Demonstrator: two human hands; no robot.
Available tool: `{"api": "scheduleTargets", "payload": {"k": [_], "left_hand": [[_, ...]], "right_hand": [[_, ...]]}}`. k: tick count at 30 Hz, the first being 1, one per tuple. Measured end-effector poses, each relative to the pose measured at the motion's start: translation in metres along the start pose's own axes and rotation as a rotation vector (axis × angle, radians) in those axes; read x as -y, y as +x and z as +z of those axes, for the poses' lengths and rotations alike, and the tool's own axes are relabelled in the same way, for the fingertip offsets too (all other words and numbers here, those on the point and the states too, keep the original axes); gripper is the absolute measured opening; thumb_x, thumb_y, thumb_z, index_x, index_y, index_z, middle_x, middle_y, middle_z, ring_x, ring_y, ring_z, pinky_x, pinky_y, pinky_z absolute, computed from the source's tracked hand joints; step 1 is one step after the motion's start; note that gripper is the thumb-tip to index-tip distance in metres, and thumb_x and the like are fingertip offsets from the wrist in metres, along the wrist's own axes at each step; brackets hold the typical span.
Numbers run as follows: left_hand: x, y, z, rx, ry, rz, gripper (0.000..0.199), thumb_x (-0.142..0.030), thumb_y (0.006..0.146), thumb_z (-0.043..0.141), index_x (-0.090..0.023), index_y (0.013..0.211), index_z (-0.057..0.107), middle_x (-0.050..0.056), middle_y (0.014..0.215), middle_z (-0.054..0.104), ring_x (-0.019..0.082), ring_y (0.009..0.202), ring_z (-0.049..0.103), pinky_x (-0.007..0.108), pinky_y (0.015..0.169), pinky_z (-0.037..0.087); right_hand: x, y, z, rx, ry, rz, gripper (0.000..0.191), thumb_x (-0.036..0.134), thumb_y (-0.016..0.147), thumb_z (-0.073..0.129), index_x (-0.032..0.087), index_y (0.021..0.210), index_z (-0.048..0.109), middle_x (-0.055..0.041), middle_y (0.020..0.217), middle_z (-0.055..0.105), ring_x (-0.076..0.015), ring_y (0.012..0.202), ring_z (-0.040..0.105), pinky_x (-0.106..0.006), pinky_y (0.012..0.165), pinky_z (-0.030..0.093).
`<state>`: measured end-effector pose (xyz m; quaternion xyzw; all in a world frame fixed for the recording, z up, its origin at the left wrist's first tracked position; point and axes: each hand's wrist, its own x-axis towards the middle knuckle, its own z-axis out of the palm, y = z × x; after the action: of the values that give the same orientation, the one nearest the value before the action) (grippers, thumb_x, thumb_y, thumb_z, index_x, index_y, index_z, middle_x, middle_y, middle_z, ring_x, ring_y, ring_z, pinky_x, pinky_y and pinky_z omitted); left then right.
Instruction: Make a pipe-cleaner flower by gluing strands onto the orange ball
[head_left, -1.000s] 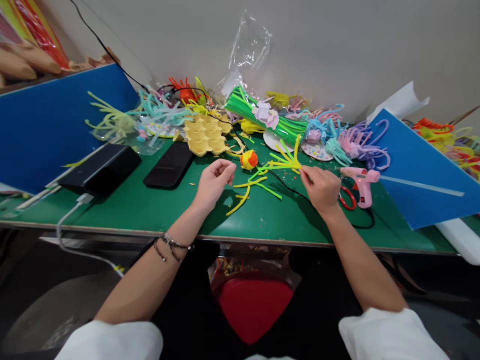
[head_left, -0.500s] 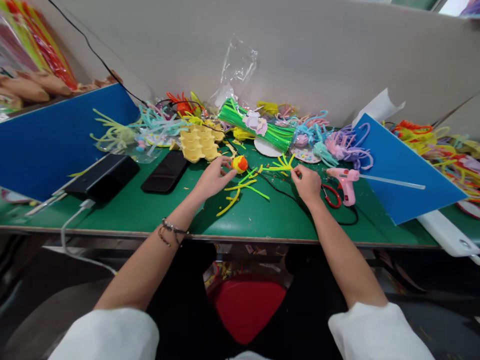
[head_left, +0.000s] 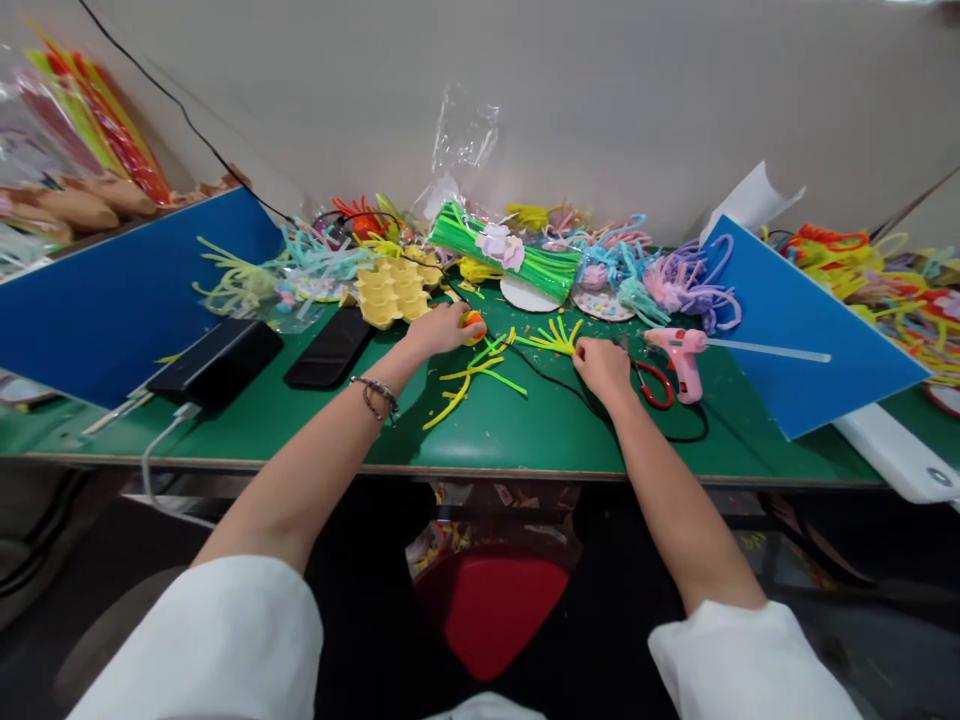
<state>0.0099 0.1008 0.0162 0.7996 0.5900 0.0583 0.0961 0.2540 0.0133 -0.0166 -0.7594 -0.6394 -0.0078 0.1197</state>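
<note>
My left hand (head_left: 442, 328) is closed over a small orange and yellow ball (head_left: 474, 322), covering much of it. My right hand (head_left: 602, 366) pinches the gathered end of a bunch of yellow and green pipe cleaners (head_left: 555, 338), whose loose ends fan out to the left. Between the hands, loose yellow and green pipe cleaner pieces (head_left: 480, 372) lie on the green tabletop (head_left: 540, 430). Just right of my right hand are red-handled scissors (head_left: 654, 388), their blades partly hidden, and a pink glue gun (head_left: 681, 360) with a clear glue stick in its back.
A black phone (head_left: 330, 350), a black box with a cable (head_left: 217, 365) and a yellow egg-carton tray (head_left: 391, 292) stand to the left. At the back lie a bundle of green pipe cleaners (head_left: 502, 250) and several pastel bunches. Blue boards (head_left: 817, 330) flank both sides.
My left hand has shifted from holding the ball's left side to covering it from above. The right hand's fingers have curled tighter round the pipe cleaner bunch. The camera view has shifted slightly.
</note>
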Motion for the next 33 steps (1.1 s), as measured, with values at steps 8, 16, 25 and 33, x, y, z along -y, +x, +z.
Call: {"api": "scheduleTargets", "payload": {"k": [8,16,25,33], "left_hand": [[0.009,0.020,0.002,0.000,0.002,-0.040,0.064,-0.055,0.073,0.055,-0.016,0.123,0.055,0.015,0.119,0.062,0.033,0.107,0.059,0.035,0.083,0.045],[-0.003,0.040,-0.007,-0.236,0.004,0.056,0.058,-0.043,0.077,0.058,-0.013,0.125,0.047,0.015,0.123,0.055,0.028,0.111,0.054,0.035,0.092,0.043],[-0.003,0.071,0.022,-0.278,0.010,0.267,0.064,-0.021,0.068,0.064,-0.013,0.128,0.043,0.016,0.131,0.043,0.029,0.122,0.045,0.039,0.102,0.039],[0.033,0.052,-0.005,-0.213,-0.057,0.224,0.047,-0.040,0.084,0.044,-0.007,0.116,0.054,0.015,0.109,0.059,0.022,0.096,0.059,0.034,0.087,0.047]], "right_hand": [[-0.002,-0.001,0.001,0.002,-0.019,0.033,0.025,0.023,0.085,0.043,0.019,0.093,0.067,-0.0119,0.092,0.070,-0.0215,0.083,0.065,-0.028,0.066,0.043],[0.000,0.000,0.001,0.044,-0.034,0.028,0.025,0.024,0.085,0.043,0.018,0.094,0.066,-0.0117,0.095,0.070,-0.0241,0.089,0.066,-0.029,0.071,0.045],[0.002,-0.002,-0.004,0.094,-0.068,0.025,0.026,0.024,0.085,0.042,0.019,0.097,0.065,-0.0113,0.096,0.070,-0.0239,0.090,0.066,-0.030,0.073,0.047],[0.003,-0.001,-0.003,0.095,-0.081,0.023,0.027,0.022,0.085,0.042,0.017,0.096,0.066,-0.0127,0.096,0.070,-0.0246,0.091,0.066,-0.030,0.073,0.047]]}}
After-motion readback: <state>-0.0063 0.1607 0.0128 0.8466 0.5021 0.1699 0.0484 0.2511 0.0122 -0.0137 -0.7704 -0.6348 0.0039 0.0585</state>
